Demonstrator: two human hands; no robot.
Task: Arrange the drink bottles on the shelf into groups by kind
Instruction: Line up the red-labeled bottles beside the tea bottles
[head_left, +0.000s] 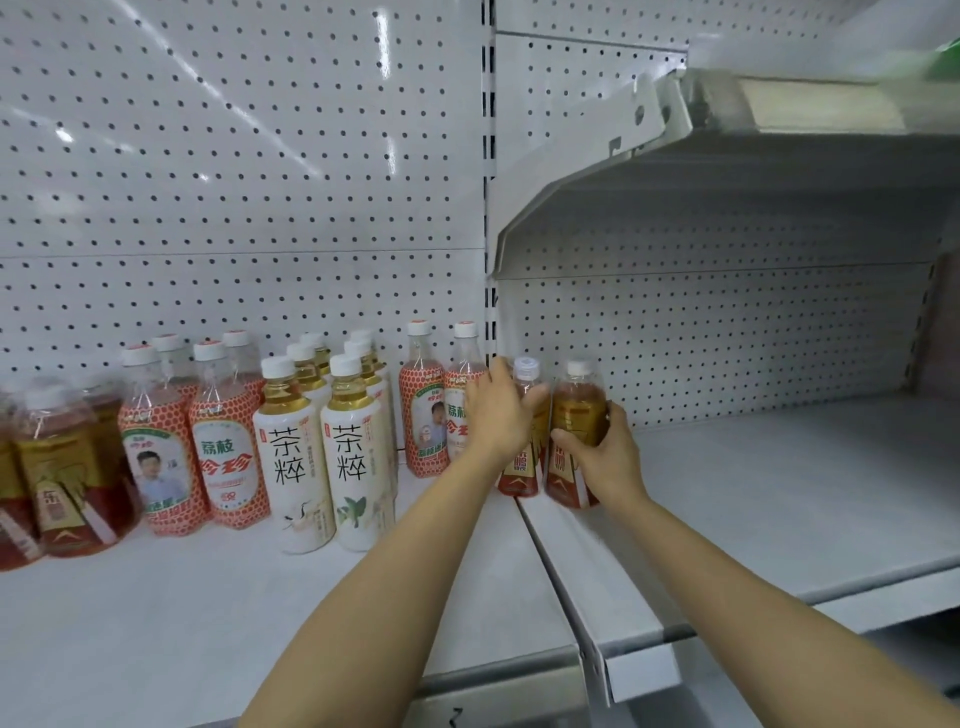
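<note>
Two amber tea bottles with red-and-gold labels stand at the seam between two shelf sections. My right hand (602, 457) grips the right one (577, 410) around its middle. My left hand (498, 410) wraps around the left one (525, 376), hiding most of it. Left of them stand two lychee drink bottles (423, 400) with red honeycomb labels. Further left comes a cluster of white-labelled green tea bottles (353, 457), then more lychee bottles (228, 452), and at the far left more amber tea bottles (67, 467).
The white shelf board (208, 597) has bare room in front of the bottles. The right shelf section (779, 493) holds nothing but the one bottle. A pegboard back wall (260, 182) rises behind, and an upper shelf (727, 197) overhangs the right section.
</note>
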